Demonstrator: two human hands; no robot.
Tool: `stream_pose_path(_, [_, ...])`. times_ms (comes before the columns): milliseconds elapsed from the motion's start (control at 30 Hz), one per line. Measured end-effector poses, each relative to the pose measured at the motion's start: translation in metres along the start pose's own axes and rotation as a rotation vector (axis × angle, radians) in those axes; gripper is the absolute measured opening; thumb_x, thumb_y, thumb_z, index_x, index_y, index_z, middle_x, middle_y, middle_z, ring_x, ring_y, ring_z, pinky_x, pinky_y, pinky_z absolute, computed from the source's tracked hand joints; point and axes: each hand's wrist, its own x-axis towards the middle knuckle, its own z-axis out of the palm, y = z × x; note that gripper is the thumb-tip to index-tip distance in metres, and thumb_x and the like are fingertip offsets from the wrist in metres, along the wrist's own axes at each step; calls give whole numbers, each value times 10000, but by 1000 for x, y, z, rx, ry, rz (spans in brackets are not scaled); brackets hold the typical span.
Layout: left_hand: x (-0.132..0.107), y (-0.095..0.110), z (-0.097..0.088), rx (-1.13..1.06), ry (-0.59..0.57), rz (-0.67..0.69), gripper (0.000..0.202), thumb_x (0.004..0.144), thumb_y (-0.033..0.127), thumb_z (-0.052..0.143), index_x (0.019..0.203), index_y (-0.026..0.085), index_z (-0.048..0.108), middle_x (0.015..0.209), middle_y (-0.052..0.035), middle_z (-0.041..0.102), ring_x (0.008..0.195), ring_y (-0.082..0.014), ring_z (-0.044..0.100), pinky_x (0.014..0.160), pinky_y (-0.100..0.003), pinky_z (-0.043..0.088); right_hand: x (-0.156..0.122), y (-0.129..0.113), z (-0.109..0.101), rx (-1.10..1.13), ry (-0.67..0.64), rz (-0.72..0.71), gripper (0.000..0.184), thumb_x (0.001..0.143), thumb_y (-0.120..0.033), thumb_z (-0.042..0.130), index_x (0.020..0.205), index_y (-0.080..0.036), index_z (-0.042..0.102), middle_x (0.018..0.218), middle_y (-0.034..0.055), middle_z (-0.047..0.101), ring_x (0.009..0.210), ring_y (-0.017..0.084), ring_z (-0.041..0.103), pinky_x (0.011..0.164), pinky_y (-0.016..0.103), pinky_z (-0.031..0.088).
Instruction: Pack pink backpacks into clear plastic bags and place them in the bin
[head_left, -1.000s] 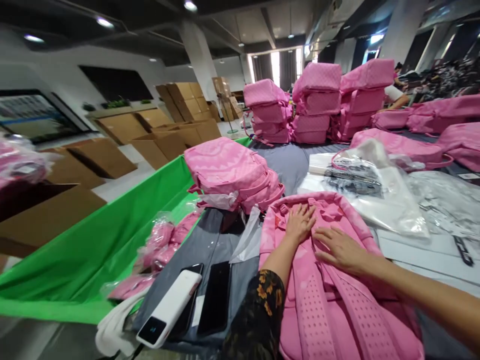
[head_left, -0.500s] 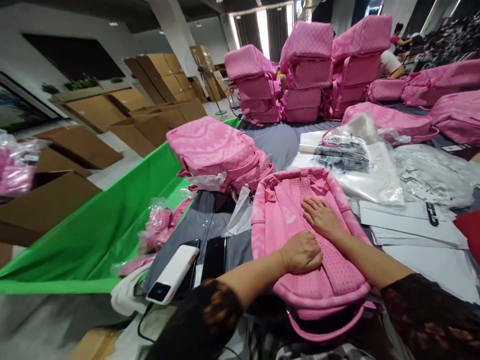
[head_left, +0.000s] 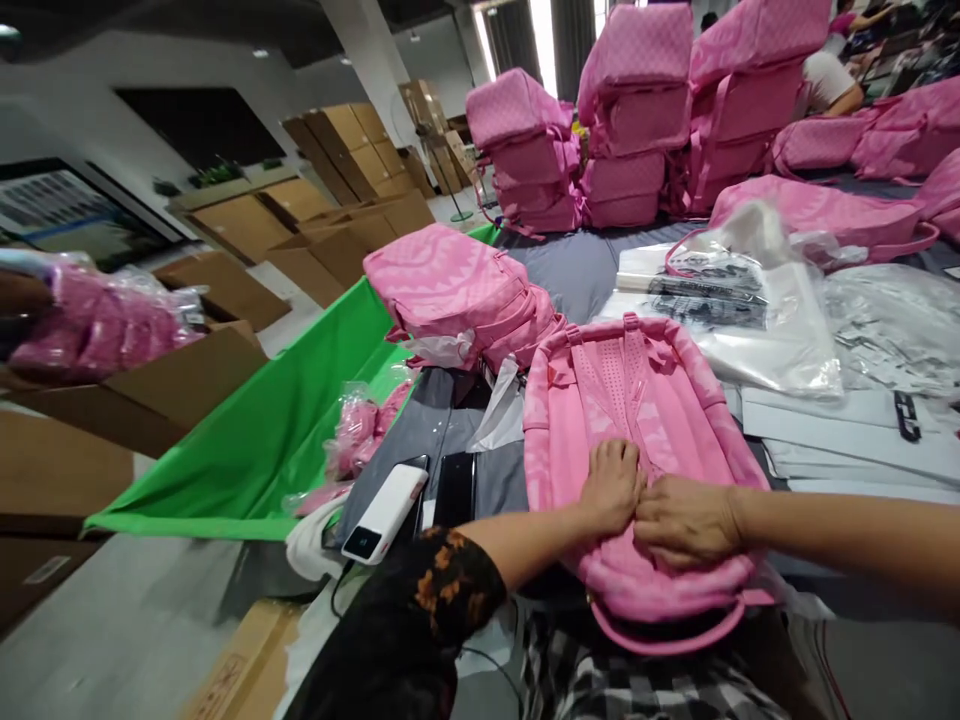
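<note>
Pink backpack lies flat near the front edge of the worktop, padded back and shoulder straps facing up, top handle loop hanging toward the person.

Left to right, all placed from the backpack. Far left of it, a clear bag of pink items sits on a cardboard box. Nearer on its left, a green sheet holds small bagged pink items. Just left of it, a white power bank and a black phone lie on grey cloth. Directly behind it, a second pink backpack lies on the cloth, and stacked pink backpacks stand farther back. To its right are clear plastic bags and white sheets. Well past them, at top right, a co-worker sits turned away.

Left hand, dark floral sleeve behind it, and right hand both sit on the lower straps, just beside each other. Fingers narrow and closed up; pinching fabric or only pressing, cannot tell. Hands close together and low on the pack keep the straps centred and the soft body steady.
</note>
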Motion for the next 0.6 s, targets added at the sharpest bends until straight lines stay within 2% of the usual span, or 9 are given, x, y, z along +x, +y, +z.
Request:
stream_pose_path(67, [-1, 2, 13, -64, 87, -57, 157, 1025, 238, 435, 1107, 207, 566, 1118, -71, 603, 1033, -246, 530, 977, -423, 466, -3, 13, 20, 45, 45, -31, 185, 924, -252, 462, 953, -228, 642, 773, 28, 651, 680, 194, 541, 643, 344, 389])
stream_pose_path(200, [6, -1, 28, -152, 169, -11, 183, 1003, 207, 437, 1066, 208, 608, 1103, -79, 642, 1049, -242, 562, 1017, -437, 486, -7, 29, 45, 71, 100, 15, 174, 856, -205, 466, 922, -241, 623, 747, -10, 646, 694, 173, 565, 678, 326, 411])
stream_pose_path(267, [8, -2, 27, -173, 195, -48, 262, 995, 227, 451, 1196, 187, 615, 1283, -114, 630, 1230, -269, 543, 1133, -486, 432, -7, 24, 44, -2, 109, 13, 160, 868, -219, 462, 895, -233, 620, 732, -3, 642, 665, 175, 554, 642, 328, 405])
stream_pose_path(300, [8, -2, 26, -178, 197, -88, 342, 990, 249, 467, 1300, 170, 589, 1415, -140, 577, 1354, -297, 485, 1192, -523, 378, -6, 20, 39, -58, 131, 13, 165, 882, -217, 449, 868, -226, 613, 717, 4, 636, 642, 177, 542, 615, 331, 397])
stream_pose_path(400, [-4, 3, 20, -216, 91, -137, 643, 984, 370, 505, 1567, 132, 378, 1691, -188, 267, 1585, -364, 185, 1285, -593, 206, -4, 10, 16, -264, 262, 68, 243, 945, -204, 387, 823, -216, 596, 683, 24, 620, 601, 182, 524, 571, 337, 393])
stream_pose_path(433, [-12, 6, 19, -238, 31, -119, 712, 988, 424, 497, 1611, 137, 305, 1720, -184, 187, 1603, -363, 116, 1297, -589, 172, -4, 10, 6, -342, 324, 128, 266, 966, -195, 373, 854, -209, 614, 694, 32, 627, 611, 183, 538, 579, 333, 410])
stream_pose_path(500, [-32, 9, 19, -287, -69, -81, 834, 981, 569, 477, 1654, 171, 187, 1740, -157, 76, 1612, -347, 32, 1312, -563, 135, -4, 17, -12, -483, 465, 340, 301, 995, -189, 369, 1042, -186, 667, 842, 79, 696, 748, 202, 625, 680, 341, 487])
stream_pose_path(567, [-51, 9, 20, -314, -127, -63, 966, 927, 736, 470, 1665, 215, 126, 1740, -131, 10, 1610, -348, 6, 1315, -552, 133, -7, 32, -19, -580, 589, 621, 389, 1000, -195, 380, 1293, -167, 635, 1134, 152, 720, 1043, 251, 664, 892, 409, 532])
stream_pose_path(600, [-57, 7, 19, -315, -148, -49, 1017, 891, 800, 470, 1663, 232, 131, 1737, -127, 15, 1609, -358, 29, 1311, -552, 146, -9, 41, -16, -593, 607, 748, 437, 998, -211, 392, 1380, -165, 598, 1275, 168, 686, 1190, 273, 628, 997, 451, 510])
